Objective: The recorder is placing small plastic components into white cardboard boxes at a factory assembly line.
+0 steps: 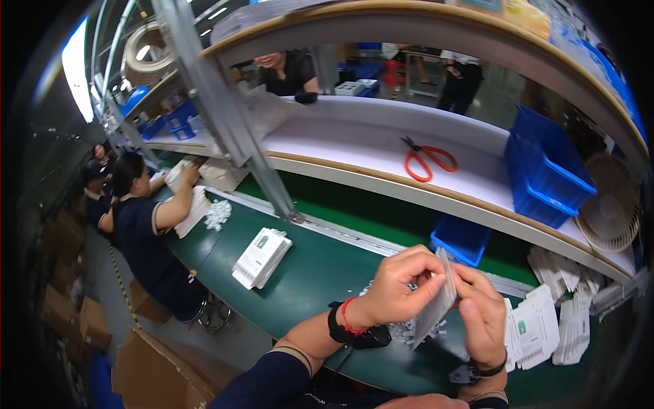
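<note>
A long green table (310,286) runs beneath a white shelf (327,133), which perhaps keeps tools off the work surface. Blue bins (545,174) stand at the shelf's right end. White packs (535,330) lie at the table's right and a white stack (262,259) sits to the left, probably kept apart by design. Between them, the right hand (482,310) curls beside a flat packet (436,300); I cannot tell whether its fingers grip. The left hand (405,285) pinches the packet's upper part between thumb and fingers, seemingly to steady it upright. Orange-handled scissors (416,148) rest on the shelf; small pale pieces (409,334) lie below the packet.
</note>
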A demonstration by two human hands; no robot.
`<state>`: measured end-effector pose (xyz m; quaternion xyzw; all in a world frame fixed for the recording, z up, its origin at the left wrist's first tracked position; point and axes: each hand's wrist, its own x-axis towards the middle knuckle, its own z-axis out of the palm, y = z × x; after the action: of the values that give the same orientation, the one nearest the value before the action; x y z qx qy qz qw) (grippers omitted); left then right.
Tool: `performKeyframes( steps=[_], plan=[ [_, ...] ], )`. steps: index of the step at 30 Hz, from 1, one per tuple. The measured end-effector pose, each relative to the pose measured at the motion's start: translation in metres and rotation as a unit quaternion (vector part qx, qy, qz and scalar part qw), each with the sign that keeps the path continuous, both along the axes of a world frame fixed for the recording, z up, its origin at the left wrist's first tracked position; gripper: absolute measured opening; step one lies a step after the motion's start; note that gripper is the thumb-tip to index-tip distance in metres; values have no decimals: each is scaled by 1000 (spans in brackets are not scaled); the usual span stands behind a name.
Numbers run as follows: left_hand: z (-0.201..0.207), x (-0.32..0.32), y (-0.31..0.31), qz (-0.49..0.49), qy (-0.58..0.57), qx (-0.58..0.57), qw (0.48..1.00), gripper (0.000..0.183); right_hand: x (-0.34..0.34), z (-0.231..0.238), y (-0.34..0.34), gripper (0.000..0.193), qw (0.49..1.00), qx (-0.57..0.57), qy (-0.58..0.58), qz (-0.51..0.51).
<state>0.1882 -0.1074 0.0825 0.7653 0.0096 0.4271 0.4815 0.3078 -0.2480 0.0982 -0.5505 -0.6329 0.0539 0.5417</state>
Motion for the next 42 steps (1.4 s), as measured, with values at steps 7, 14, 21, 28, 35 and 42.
performKeyframes(
  steps=[7,14,21,28,35,42],
  plan=[
    [10,-5,-5,-37,-28,135,990,7,-1,1,-7,15,996,6,78,-30],
    [4,-3,-5,-36,-30,175,983,12,2,-6,-7,15,989,5,141,-38],
    [5,-4,-5,-87,15,144,986,28,0,-7,-4,18,989,19,143,-25],
    [4,-1,0,-57,11,150,987,77,2,-7,-5,25,984,24,169,58],
    [5,-6,1,-161,173,-23,972,73,0,-9,-1,16,969,95,226,40],
    [0,-9,4,-159,98,-73,980,46,8,-6,-1,8,986,64,152,3]
  ],
)
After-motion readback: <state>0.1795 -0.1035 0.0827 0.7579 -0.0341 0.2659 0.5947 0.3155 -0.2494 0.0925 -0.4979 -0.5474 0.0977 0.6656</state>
